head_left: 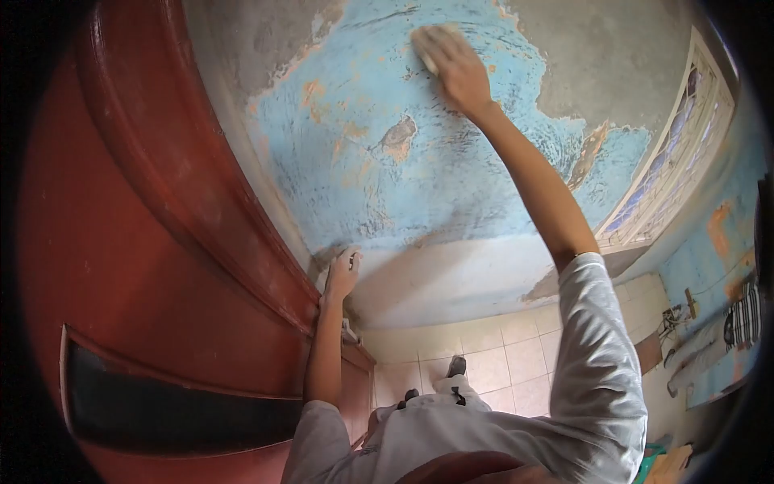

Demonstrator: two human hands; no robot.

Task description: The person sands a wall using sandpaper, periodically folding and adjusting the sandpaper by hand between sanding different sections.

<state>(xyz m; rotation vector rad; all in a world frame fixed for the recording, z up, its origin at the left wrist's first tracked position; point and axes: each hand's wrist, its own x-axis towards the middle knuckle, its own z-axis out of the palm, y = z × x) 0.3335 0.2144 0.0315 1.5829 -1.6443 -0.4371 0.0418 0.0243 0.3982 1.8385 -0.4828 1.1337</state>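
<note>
My right hand [454, 66] is high on the wall, its fingers pressed against the blue paint and slightly blurred. Under its thumb shows the edge of a pale flat piece [430, 64] that looks like sandpaper, mostly hidden by the palm. Around it the blue painted wall [322, 173] carries dark scuffs and orange-brown patches, with bare grey plaster [601, 64] at the sides. Lower down, my left hand [345, 271] rests by the wall's corner beside the door frame. Its dusty fingers are curled, and whether they hold anything is unclear.
A red-brown door [153, 266] with a dark panel [169, 395] stands close on the left. At the right is a window with a pale grille [673, 153]. Pale floor tiles [484, 363] lie below. Another person [717, 339] in a striped top is at the far right.
</note>
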